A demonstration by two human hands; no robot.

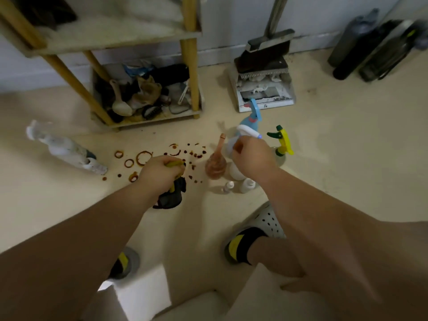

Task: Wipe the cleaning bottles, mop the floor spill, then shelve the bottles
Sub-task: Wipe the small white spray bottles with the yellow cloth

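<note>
Spill [143, 157] btwn shelf [190, 89] & L hand [159, 173] clutching cloth [172, 196]; R hand [251, 158] grips white sprayer [248, 130] beside pink bottle [215, 166].

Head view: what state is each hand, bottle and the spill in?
left hand: grips dark cloth
right hand: grips white spray bottle at neck
blue spray bottle: upright
green-yellow spray bottle: upright
pink bottle: upright
speckled white bottle: lying on floor
spill: brown rings, drops, unmopped

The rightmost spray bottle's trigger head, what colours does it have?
Yellow trigger head with a dark green nozzle; head view.
</note>
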